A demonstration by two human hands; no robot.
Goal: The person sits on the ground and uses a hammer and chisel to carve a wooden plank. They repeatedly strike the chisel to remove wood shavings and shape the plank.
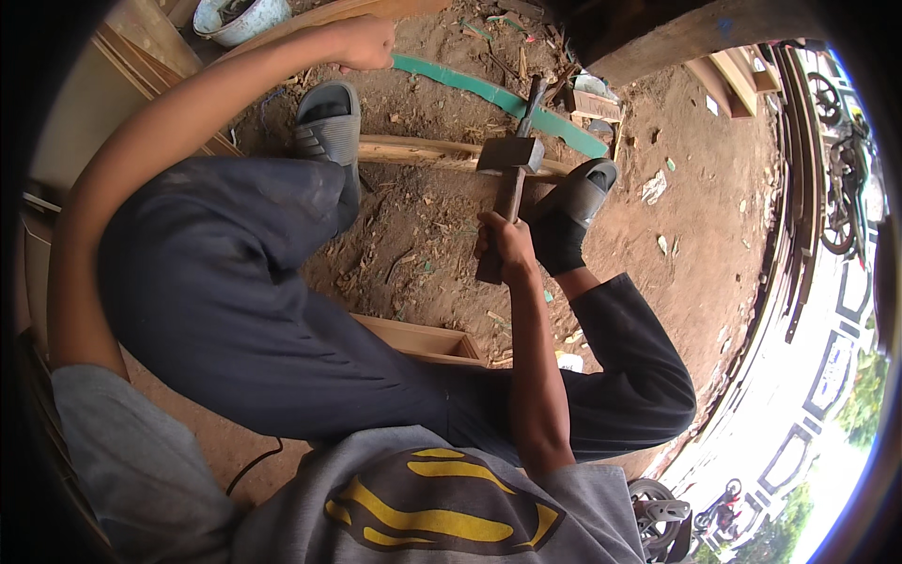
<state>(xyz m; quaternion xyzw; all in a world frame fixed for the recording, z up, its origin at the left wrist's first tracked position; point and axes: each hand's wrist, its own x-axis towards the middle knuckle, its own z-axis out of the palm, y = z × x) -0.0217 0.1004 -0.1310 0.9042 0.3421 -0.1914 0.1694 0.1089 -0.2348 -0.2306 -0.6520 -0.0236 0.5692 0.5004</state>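
My right hand [509,246] is wrapped round the wooden handle of a hammer [510,155], whose blocky dark metal head points away from me. Farther out, a long green strip [470,86] slants across the ground. My left hand [365,43] is closed at the strip's left end; the fingers' undersides are hidden. Just beyond the hammer head, a dark, narrow metal piece [533,105] overlaps the strip; its kind is unclear. A wooden pole [418,150] lies between my sandalled feet, partly behind the hammer.
A white bucket [242,21] stands at far left, near a wooden plank [310,17]. An open wooden box [423,340] sits beneath my legs. Wood chips and scraps litter the dirt floor [695,207]. A thick beam [705,42] juts in at top right; motorcycles [850,179] stand beyond.
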